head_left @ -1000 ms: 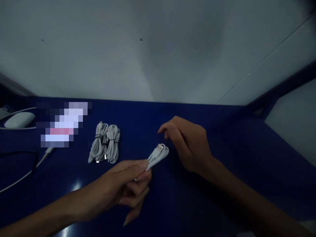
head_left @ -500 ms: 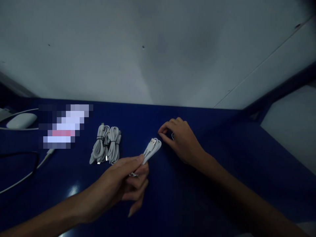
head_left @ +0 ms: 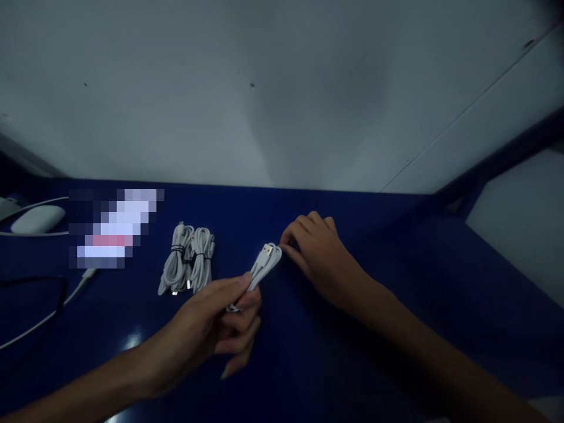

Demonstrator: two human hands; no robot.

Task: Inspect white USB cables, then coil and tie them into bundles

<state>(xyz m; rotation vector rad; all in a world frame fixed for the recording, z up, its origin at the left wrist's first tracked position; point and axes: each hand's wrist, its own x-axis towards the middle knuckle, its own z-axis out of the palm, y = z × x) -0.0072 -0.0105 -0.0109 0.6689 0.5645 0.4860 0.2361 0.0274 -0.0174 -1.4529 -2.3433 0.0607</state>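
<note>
Near the middle of the blue table, my left hand [head_left: 229, 311] pinches a coiled white cable [head_left: 264, 264] between thumb and fingers. The cable's USB plug points up and away from the palm. Just right of the coil's far end is my right hand [head_left: 312, 249], with thumb and index fingertips pressed together; whatever they hold, if anything, is too small to make out. Beyond my left hand lie bundled white cables [head_left: 178, 258], tied with black ties, side by side with another bundle [head_left: 202, 258].
A blurred-out bright object [head_left: 121, 223] lies on the left of the blue table [head_left: 247, 211], a white cable [head_left: 74, 291] running from its near end. Further left are a white rounded object [head_left: 39, 220] and a black cable [head_left: 64, 294]. A pale wall [head_left: 176, 106] rises behind.
My left hand and the coiled cable have shifted slightly left. The right hand's fingertips have moved a little left and down, close to the coil's end.
</note>
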